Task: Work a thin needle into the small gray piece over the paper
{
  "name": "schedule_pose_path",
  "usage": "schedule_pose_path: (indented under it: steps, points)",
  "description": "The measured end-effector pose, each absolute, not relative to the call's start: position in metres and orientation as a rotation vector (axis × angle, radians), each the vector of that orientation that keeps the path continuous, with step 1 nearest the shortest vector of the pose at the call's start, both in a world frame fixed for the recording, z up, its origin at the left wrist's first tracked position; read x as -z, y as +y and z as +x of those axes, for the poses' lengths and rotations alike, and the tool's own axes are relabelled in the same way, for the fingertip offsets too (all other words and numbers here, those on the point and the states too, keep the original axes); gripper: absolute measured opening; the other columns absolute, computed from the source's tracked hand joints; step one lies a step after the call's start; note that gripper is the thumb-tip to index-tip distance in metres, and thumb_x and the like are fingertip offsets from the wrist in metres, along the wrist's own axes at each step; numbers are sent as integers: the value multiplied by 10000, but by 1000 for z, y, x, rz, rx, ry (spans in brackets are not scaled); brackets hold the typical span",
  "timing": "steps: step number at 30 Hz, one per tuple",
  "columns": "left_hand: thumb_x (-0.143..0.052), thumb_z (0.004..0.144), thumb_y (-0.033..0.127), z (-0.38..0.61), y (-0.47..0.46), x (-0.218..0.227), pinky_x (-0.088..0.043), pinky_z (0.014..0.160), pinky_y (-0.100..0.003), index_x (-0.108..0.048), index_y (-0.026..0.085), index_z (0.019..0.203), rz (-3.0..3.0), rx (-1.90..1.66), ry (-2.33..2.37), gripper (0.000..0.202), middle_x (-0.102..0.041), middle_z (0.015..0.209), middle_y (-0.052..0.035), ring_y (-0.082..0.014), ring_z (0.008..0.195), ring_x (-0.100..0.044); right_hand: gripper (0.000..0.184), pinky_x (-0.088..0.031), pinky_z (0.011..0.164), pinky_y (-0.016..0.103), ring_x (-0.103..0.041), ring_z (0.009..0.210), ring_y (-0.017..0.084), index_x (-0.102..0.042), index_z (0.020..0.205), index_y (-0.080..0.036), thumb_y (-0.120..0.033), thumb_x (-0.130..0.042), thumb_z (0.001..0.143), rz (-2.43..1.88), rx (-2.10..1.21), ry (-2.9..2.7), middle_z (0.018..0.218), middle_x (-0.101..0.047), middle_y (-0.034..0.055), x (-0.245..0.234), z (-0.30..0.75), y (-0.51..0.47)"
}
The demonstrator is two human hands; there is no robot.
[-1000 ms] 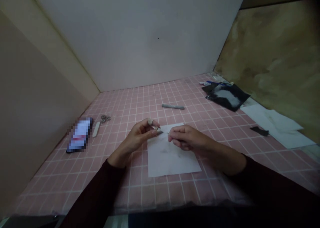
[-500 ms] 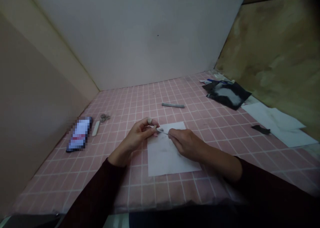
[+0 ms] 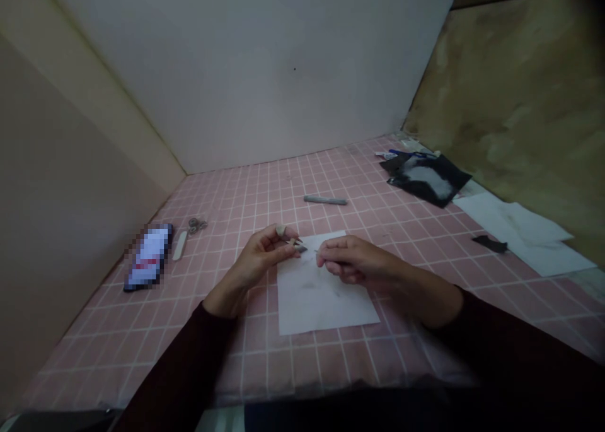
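Both hands meet over the top edge of a white sheet of paper lying on the pink checked tabletop. My left hand is pinched on a tiny grey piece at its fingertips. My right hand is closed on a thin pointed tool, too small to name, whose tip points at that grey piece. Dark sleeves cover both forearms.
A grey stick lies beyond the hands. At the left sit a dark packet, a pale nail file and small scissors. Black bags, white sheets and a dark scrap lie at the right. Walls enclose three sides.
My right hand dipped toward the paper half a second ago and has lifted back up. The left hand has stayed in place with its pinch.
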State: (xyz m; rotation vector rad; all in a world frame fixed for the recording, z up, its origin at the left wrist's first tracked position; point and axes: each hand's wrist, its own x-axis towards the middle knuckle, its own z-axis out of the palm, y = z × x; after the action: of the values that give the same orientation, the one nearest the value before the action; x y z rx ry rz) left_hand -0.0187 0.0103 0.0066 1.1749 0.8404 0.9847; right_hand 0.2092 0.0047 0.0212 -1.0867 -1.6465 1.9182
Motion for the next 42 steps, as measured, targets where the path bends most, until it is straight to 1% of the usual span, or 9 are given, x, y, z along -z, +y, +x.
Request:
schedule_pose_path:
  steps: [3, 6, 10, 13, 18, 20, 27, 35, 42]
  points:
    - [-809, 743, 222, -19, 10, -6, -522, 749, -230, -664, 147, 993, 1179, -994, 854, 299, -709, 877, -25, -109, 760, -676, 245, -195, 445, 234, -224, 423, 75, -565, 829, -183, -395, -466, 901, -1050, -1918, -1665, 569, -416, -68, -18, 208, 4]
    - [-822, 723, 264, -17, 11, -3, -502, 697, -221, -659, 133, 969, 1160, -972, 918, 323, -703, 856, -28, -93, 688, -649, 240, -324, 566, 265, -441, 553, 125, -554, 742, -183, -319, -448, 908, -1027, -1312, -2105, 611, -510, 0, -9, 206, -1]
    - [-775, 774, 346, -18, 13, 4, -412, 580, -197, -648, 124, 857, 1179, -899, 997, 269, -605, 631, 22, -69, 550, -543, 217, -333, 627, 309, -459, 607, 153, -532, 758, -181, -257, -394, 909, -1014, -809, -2340, 670, -523, 29, -2, 207, -4]
    - [-811, 733, 337, -19, 13, 2, -445, 651, -227, -662, 131, 886, 1158, -908, 919, 296, -639, 725, 4, -82, 615, -577, 248, -329, 589, 290, -456, 578, 142, -556, 768, -184, -333, -432, 923, -1066, -1064, -2198, 620, -506, 9, -6, 209, -1]
    - [-851, 690, 312, -19, 9, -7, -464, 818, -280, -687, 150, 978, 1160, -964, 771, 369, -681, 915, -42, -130, 814, -644, 348, -149, 430, 229, -176, 428, 61, -562, 862, -192, -536, -526, 890, -1153, -1941, -1599, 572, -389, -74, -15, 210, 2]
    - [-846, 694, 336, -18, 8, -9, -456, 767, -262, -688, 148, 972, 1159, -950, 786, 372, -668, 876, -33, -120, 773, -626, 350, -165, 431, 230, -211, 425, 65, -569, 851, -192, -536, -522, 898, -1145, -1891, -1669, 565, -401, -68, -15, 209, 0]
    - [-794, 737, 421, -19, 11, -5, -396, 630, -235, -660, 127, 823, 1242, -906, 914, 334, -592, 691, 3, -94, 632, -529, 250, -379, 601, 328, -526, 572, 183, -549, 719, -227, -353, -467, 918, -1052, -825, -2268, 624, -561, 27, -3, 208, -4]
    - [-836, 704, 328, -19, 7, -12, -448, 817, -281, -681, 148, 968, 1216, -944, 722, 355, -660, 889, -38, -133, 821, -616, 370, -129, 414, 223, -193, 406, 58, -586, 824, -195, -559, -555, 876, -1203, -1895, -1588, 542, -400, -65, -18, 210, -2]
    - [-809, 725, 372, -16, 9, -7, -418, 658, -232, -662, 130, 859, 1221, -932, 867, 314, -600, 743, 3, -86, 654, -538, 231, -393, 582, 319, -548, 561, 180, -588, 763, -225, -368, -485, 912, -1072, -852, -2264, 637, -590, 31, -3, 209, -6]
